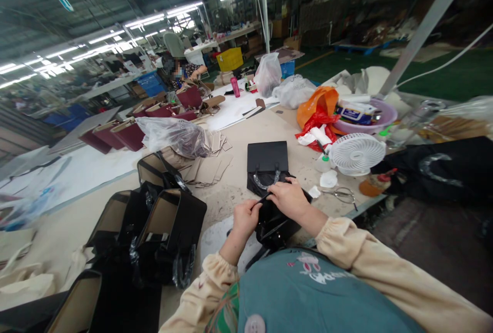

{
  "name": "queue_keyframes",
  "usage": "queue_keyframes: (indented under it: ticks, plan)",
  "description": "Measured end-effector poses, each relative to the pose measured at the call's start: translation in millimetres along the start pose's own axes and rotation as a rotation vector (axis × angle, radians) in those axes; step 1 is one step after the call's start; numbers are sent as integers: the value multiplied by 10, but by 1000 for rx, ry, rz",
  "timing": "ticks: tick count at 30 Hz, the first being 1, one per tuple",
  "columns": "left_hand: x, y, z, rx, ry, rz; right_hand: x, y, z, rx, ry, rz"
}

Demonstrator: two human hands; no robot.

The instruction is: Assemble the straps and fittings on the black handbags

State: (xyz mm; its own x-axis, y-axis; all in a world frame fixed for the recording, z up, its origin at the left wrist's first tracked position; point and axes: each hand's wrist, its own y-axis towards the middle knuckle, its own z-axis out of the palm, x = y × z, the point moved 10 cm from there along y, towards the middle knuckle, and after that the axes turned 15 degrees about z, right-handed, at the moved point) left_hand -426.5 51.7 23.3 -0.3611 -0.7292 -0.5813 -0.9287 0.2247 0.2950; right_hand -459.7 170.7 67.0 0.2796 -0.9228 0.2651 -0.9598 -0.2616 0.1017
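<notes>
A black handbag lies on the table in front of me, its flat panel pointing away and a handle with clear plastic on it across the middle. My left hand pinches a dark edge of the bag at its near left side, thumb and fingertips together. Close beside it, my right hand has its fingers closed on the same black edge, slightly higher up. Dark folded bag material hangs below both hands toward my apron, and its details are hard to make out.
Several open black bags stand at the left. Behind them are a clear plastic bag and maroon bags. To the right lie a white fan, scissors, an orange-brown pot and a purple basin. A co-worker sits farther back.
</notes>
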Motion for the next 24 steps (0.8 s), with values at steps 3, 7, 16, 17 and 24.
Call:
queue_keyframes:
  ticks: [3,7,16,17,24]
  plan:
    - [-78,41,6,108,71,10,2,8,9,9,-7,-8]
    - [-204,181,-6,216,213,35,12,17,19,4,-11,-17]
    - [-108,330,109,268,227,2,-159,34,-86,-28,16,10]
    - [-96,327,109,266,224,0,-187,37,-98,-30,15,18]
    - [-98,309,128,259,243,17,-257,62,-91,-28,41,59]
